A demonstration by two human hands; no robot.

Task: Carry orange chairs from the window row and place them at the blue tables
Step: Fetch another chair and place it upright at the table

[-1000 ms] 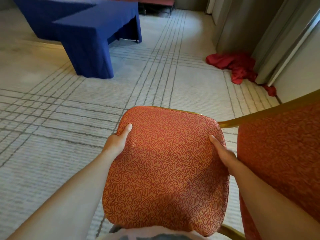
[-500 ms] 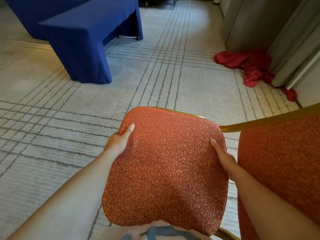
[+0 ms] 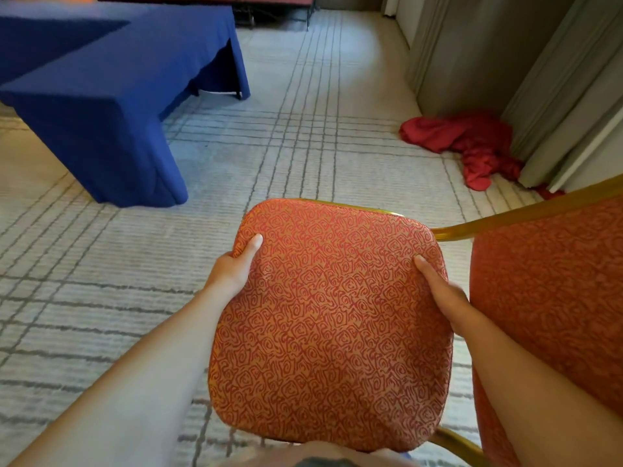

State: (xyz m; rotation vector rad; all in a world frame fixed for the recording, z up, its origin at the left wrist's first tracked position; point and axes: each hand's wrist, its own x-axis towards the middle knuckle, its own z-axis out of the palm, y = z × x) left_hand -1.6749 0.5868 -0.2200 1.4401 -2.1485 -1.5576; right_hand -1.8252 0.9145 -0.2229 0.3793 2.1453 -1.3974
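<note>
Both hands hold one orange chair (image 3: pixel 330 325) close to the body at six o'clock, its patterned seat cushion (image 3: pixel 320 365) tipped up toward the camera; the left hand (image 3: pixel 232 271) grips the cushion's nine o'clock edge, thumb laid flat on the fabric and fingers tucked under the rim out of sight; the right hand (image 3: pixel 445 294) grips the three o'clock edge in the same way, thumb on top; the chair's backrest (image 3: pixel 556 298) stands at three o'clock, just beside the right forearm, and a gold frame (image 3: pixel 505 219) rail runs from the seat's far corner along the backrest's top; the chair's legs cannot be seen. A blue-draped bench (image 3: pixel 101 96) stands at ten o'clock, well apart from the chair, its cloth hanging to the pale carpet (image 3: pixel 101 298) with grey grid lines; a red cloth (image 3: pixel 472 143) lies crumpled on the carpet at two o'clock against the foot of a grey wall (image 3: pixel 472 45).
</note>
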